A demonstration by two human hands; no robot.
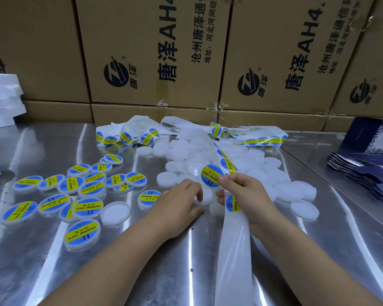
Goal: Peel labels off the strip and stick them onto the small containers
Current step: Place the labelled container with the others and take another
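My right hand (pixel 241 193) pinches a round blue and yellow label (pixel 211 175) by its edge, lifted off the white backing strip (pixel 232 250). The same hand also holds that strip, which runs down toward me. My left hand (pixel 181 204) grips a plain white round container (pixel 205 196) on the metal table, just below the label. A heap of unlabelled white containers (pixel 263 164) lies behind the hands. Several labelled containers (pixel 84 191) are spread to the left. More label strip (pixel 142 135) is piled at the back.
Large cardboard boxes (pixel 155 51) wall off the back of the steel table (pixel 53 250). White foam blocks (pixel 2 98) are stacked at the far left. Dark blue folded cartons (pixel 367 171) lie at the right.
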